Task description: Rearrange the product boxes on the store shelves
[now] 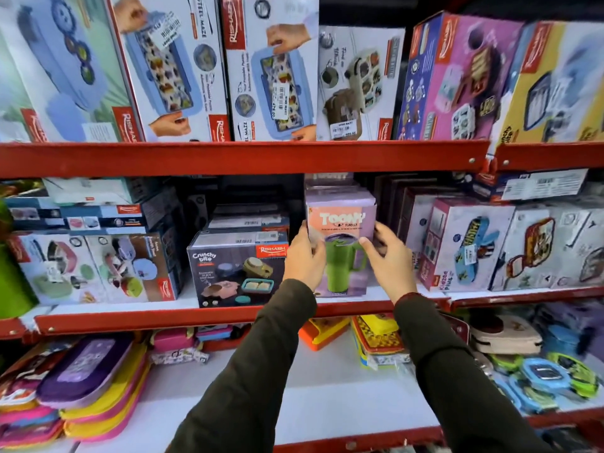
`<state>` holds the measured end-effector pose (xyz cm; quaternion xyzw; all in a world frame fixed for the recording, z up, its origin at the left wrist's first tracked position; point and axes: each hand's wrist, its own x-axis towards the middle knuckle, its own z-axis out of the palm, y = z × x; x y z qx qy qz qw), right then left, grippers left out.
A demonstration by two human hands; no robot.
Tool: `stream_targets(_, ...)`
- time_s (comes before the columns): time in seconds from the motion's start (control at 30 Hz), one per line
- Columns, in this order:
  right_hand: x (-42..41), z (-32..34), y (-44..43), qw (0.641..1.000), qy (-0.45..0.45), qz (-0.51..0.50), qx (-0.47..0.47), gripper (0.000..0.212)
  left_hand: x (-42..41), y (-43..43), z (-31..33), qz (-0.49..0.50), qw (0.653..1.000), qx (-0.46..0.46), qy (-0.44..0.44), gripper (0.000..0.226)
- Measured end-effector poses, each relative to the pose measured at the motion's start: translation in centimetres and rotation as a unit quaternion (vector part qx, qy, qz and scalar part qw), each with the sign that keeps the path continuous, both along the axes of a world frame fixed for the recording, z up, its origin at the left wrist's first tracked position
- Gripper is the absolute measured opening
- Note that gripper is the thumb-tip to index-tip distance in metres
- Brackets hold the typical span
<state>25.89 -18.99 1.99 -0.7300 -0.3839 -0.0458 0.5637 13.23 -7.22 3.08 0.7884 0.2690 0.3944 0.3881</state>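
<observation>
A tall lilac tumbler box (341, 220), printed with a green mug, stands upright on the middle shelf (228, 313). My left hand (305, 259) grips its left edge, fingers wrapped on the side. My right hand (389, 256) is at its right edge with fingers curled on the front and side. Both hands hide the lower corners of the box. A dark "Crunchy Bite" box (235, 273) sits just left of it, and a "Kidzee Plus" box (464, 243) leans to its right.
The top shelf (242, 158) carries a row of upright lunch-box cartons (271, 70). Stacked boxes (94, 266) fill the middle shelf's left. The bottom shelf (327, 387) holds flat coloured pouches (94, 380) at left and loose lunch boxes (539, 377) at right.
</observation>
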Motion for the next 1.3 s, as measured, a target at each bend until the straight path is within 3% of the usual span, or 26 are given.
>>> stream_targets(0.27,2.7,-1.8,1.8,0.999,0.001,-0.036,-0.033,0.065,0.9,0.0,-0.1,0.003,1.000,-0.015,0.026,0.062)
stream_targets(0.47,1.9,-1.4,1.6,0.998,-0.002,-0.047,-0.030,0.056,0.7,-0.2,0.0,0.017,0.999,-0.006,0.027,0.062)
stream_targets(1.0,1.4,-1.7,1.1,1.000,0.012,-0.024,-0.016,0.058,-0.2,-1.5,0.1,0.040,0.999,-0.005,0.016,0.061)
stream_targets(1.2,1.1,-1.5,1.1,0.999,0.003,-0.029,-0.024,0.058,-0.3,-1.8,-0.2,0.020,0.999,-0.018,0.017,0.070)
stream_targets(1.3,0.6,-1.0,0.8,0.999,-0.004,-0.047,0.021,0.057,-0.6,-2.3,-0.1,0.022,1.000,0.011,-0.015,0.070)
